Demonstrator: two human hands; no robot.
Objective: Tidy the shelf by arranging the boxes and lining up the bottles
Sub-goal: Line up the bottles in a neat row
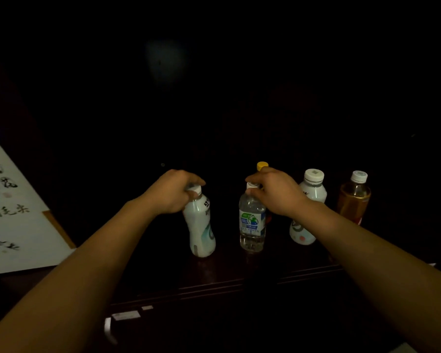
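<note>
Several bottles stand on a dark wooden shelf (214,281). My left hand (173,191) grips the cap end of a white milky bottle (200,228), which leans a little to the left. My right hand (275,191) pinches the cap of a clear water bottle (252,225) with a green and blue label. Behind that hand a yellow cap (262,165) of a mostly hidden bottle shows. To the right stand a white bottle (308,207) with a white cap and an amber tea bottle (354,200).
A white sheet with black calligraphy (13,215) leans at the left, over a brown edge. The back of the shelf is very dark and shows nothing. Small white labels (126,315) sit on the shelf's front edge below.
</note>
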